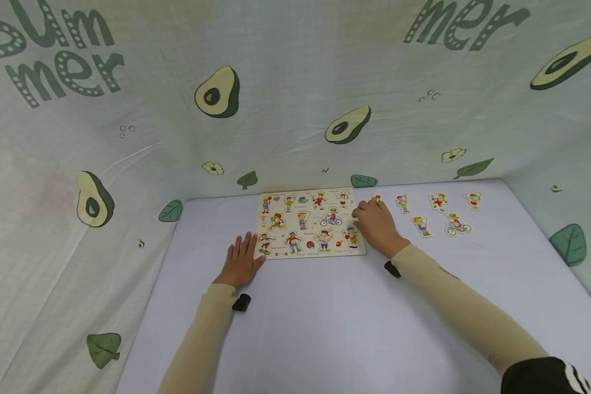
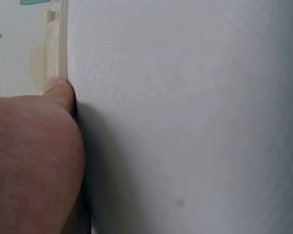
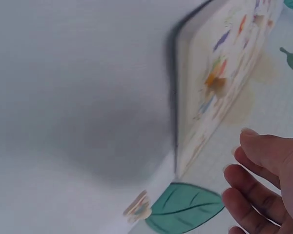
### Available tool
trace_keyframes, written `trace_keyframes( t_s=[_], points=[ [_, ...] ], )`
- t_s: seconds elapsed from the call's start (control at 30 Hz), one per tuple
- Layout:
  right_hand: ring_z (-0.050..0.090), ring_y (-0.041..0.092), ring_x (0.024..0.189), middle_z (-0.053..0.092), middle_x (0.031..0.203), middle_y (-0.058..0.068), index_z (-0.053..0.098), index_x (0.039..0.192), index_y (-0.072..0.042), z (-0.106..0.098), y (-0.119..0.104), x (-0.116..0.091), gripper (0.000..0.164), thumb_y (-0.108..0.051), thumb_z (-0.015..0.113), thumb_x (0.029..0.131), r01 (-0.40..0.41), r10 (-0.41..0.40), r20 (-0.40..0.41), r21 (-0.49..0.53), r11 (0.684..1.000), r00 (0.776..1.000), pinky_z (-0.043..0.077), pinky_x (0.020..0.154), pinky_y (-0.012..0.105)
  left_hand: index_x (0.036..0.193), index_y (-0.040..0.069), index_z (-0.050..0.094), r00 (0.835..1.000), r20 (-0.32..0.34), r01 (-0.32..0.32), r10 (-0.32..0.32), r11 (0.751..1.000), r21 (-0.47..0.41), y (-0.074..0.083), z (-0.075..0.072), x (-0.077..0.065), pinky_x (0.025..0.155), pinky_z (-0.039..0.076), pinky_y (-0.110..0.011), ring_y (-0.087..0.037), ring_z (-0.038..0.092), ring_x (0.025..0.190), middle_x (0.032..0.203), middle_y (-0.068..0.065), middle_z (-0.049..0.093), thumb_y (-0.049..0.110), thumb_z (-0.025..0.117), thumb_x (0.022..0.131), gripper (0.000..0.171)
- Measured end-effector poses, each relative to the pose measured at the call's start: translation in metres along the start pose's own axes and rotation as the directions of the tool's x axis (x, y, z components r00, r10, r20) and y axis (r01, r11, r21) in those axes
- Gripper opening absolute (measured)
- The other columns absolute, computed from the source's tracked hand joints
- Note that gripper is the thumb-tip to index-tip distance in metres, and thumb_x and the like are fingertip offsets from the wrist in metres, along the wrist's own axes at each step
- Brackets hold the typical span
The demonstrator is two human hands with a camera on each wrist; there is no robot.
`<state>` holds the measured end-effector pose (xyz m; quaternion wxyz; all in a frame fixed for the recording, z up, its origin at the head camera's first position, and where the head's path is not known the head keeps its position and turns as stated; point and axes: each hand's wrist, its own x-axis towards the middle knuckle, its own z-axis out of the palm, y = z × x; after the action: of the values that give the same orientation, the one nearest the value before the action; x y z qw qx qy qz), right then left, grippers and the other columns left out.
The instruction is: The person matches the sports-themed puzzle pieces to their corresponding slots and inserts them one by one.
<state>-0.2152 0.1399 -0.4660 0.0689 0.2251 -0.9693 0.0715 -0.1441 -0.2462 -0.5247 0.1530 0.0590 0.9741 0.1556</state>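
Observation:
A flat wooden peg-style puzzle board [image 1: 312, 208] with printed sports figures lies at the back of the white table. Its lower left corner is touched by my left hand [image 1: 238, 262], which lies flat with fingers spread; in the left wrist view the left thumb [image 2: 59, 92] rests at the board's edge. My right hand [image 1: 376, 225] is over the board's right edge, its fingers loosely bent. In the right wrist view the right fingertips [image 3: 234, 173] show nothing between them, and the board [image 3: 219, 83] stands past them, blurred. A loose puzzle piece [image 1: 376, 197] is partly hidden behind the right hand.
Several loose figure pieces lie right of the board, among them a cyclist [image 1: 457, 225], a figure in blue trousers [image 1: 422, 226] and a red-clad figure [image 1: 438, 202]. A pale cloth [image 1: 285, 142] printed with avocados and leaves rises behind the table [image 1: 315, 328].

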Motion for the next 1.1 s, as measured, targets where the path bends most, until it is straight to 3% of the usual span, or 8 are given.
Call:
trace_keyframes(
  t_s=[0.5,0.7,1.1],
  points=[
    [0.063,0.04,0.11,0.07,0.11,0.017,0.075,0.111,0.003,0.0,0.054,-0.047,0.021,-0.006,0.08,0.093,-0.069,0.069,-0.06,0.006,0.998,0.996,0.046,0.102,0.057,0.169,0.0,0.007,1.0,-0.008,-0.012,0.012,1.0,-0.001,-0.001,0.001,0.001,0.129,0.001,-0.064,-0.048,-0.006,0.161,0.177,-0.023,-0.001,0.04,0.042,0.114,0.076],
    [0.062,0.043,0.112,0.069,0.114,0.021,0.074,0.115,0.005,-0.003,0.077,-0.062,0.023,-0.004,0.078,0.094,-0.123,0.124,-0.047,0.021,0.992,0.991,0.045,0.103,0.06,0.169,0.001,0.007,1.0,-0.008,-0.009,0.009,1.0,0.0,0.002,0.0,0.0,0.129,0.001,-0.064,-0.047,-0.005,0.162,0.177,-0.022,0.0,0.041,0.042,0.114,0.076],
    [0.062,0.051,0.104,0.068,0.109,0.028,0.073,0.111,0.007,-0.002,0.111,-0.077,0.023,0.001,0.077,0.089,-0.147,0.152,-0.083,0.056,0.987,0.985,0.047,0.092,0.067,0.169,0.0,0.007,1.0,-0.011,-0.005,0.005,1.0,0.013,0.001,0.001,0.0,0.129,0.002,-0.064,-0.047,-0.005,0.162,0.177,-0.022,0.0,0.042,0.041,0.114,0.076]
  ],
)
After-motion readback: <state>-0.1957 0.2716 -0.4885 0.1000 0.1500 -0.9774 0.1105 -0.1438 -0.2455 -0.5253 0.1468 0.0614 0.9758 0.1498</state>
